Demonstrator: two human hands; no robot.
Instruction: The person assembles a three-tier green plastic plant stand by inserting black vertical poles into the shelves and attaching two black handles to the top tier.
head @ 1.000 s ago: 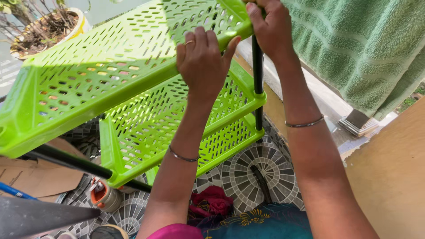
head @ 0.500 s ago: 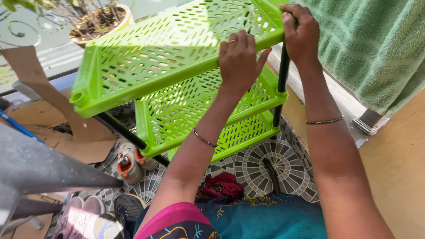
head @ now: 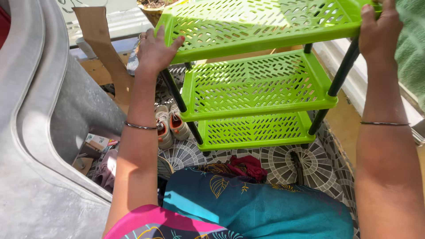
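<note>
A bright green plastic rack (head: pixel 261 86) with three perforated shelves on black poles stands upright on the patterned tile floor in front of me. My left hand (head: pixel 154 52) grips the top shelf's near left corner. At the near right corner of that shelf, my right hand (head: pixel 375 31) holds the edge just above a black pole (head: pixel 338 79). Both arms wear thin bangles.
A large grey metal object (head: pixel 40 132) fills the left side. A pair of small shoes (head: pixel 170 126) lies by the rack's left legs. Cardboard (head: pixel 99 40) leans behind my left hand, a plant pot (head: pixel 152 6) sits beyond, a green towel (head: pixel 411 48) hangs at right.
The rack has swung from tilted to upright and level. My left hand moved from the shelf's middle edge to its left corner. My right hand stayed at the right corner.
</note>
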